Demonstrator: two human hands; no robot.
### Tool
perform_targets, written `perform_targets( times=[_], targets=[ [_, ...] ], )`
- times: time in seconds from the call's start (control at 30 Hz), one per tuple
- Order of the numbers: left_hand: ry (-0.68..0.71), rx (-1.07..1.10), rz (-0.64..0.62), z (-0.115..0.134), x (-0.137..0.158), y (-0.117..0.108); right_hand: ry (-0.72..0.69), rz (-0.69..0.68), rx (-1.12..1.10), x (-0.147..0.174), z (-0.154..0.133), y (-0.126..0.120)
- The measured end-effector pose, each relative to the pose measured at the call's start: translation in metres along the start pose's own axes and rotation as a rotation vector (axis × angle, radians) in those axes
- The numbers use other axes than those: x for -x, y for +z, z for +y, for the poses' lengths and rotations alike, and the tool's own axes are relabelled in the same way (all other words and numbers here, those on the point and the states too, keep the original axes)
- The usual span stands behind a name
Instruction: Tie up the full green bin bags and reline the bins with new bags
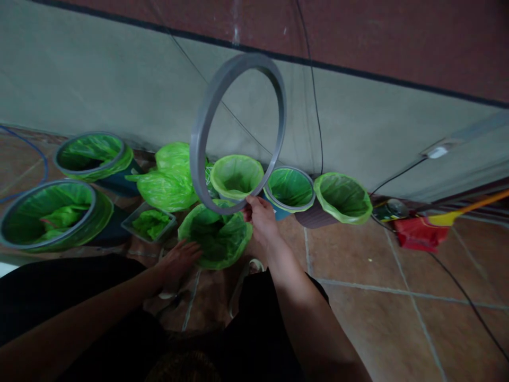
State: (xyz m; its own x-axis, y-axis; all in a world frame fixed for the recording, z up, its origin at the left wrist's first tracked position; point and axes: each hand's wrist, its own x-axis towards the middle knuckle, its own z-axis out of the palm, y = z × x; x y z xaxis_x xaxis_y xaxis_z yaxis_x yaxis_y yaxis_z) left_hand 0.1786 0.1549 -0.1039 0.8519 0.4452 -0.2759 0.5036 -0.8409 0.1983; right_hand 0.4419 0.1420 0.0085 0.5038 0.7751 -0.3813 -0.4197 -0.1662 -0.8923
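Observation:
My right hand point(260, 215) is closed on the lower edge of a grey trash can rim ring point(201, 140), which stands upright in the air. Below it, between my feet and the wall, is a trash can point(214, 257) with a green liner folded over its edge. My left hand point(181, 259) rests at the left side of this liner, fingers stretched out. Just behind stands another can with a light green liner point(234, 168), partly crossed by the ring. To its right, a blue can carries a grey ring point(310, 199) over its liner.
Two lined trash cans with grey rings point(85, 171) stand at the left, beside full green bags point(170, 183) and a small square bin point(151, 225). A brown lined can point(342, 199), a red dustpan point(419, 233) and a black cable point(457, 286) lie rightward. The wall point(119, 79) runs behind.

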Motion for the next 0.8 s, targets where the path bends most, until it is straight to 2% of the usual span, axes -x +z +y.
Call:
perform_targets(
  times=[0.1, 0.2, 0.33, 0.4, 0.53, 0.8],
  targets=[
    [-0.115, 0.022, 0.118, 0.026, 0.001, 0.0, 0.012, -0.006, -0.029, 0.0, 0.0, 0.0],
    [-0.062, 0.107, 0.193, 0.068, -0.002, 0.012, 0.003, -0.011, -0.033, -0.001, 0.0, 0.001],
    [-0.009, 0.17, 0.167, 0.107, -0.014, 0.032, 0.016, -0.01, -0.024, 0.001, -0.001, 0.001],
    [-0.032, 0.174, 0.138, 0.111, -0.024, 0.041, 0.021, -0.013, -0.016, 0.001, -0.001, 0.001],
    [-0.099, 0.157, 0.104, 0.102, -0.038, 0.051, 0.032, -0.006, 0.006, 0.001, -0.001, 0.0],
    [-0.162, 0.164, -0.06, 0.093, -0.043, 0.048, 0.019, -0.016, 0.017, -0.001, 0.0, 0.001]
  ],
)
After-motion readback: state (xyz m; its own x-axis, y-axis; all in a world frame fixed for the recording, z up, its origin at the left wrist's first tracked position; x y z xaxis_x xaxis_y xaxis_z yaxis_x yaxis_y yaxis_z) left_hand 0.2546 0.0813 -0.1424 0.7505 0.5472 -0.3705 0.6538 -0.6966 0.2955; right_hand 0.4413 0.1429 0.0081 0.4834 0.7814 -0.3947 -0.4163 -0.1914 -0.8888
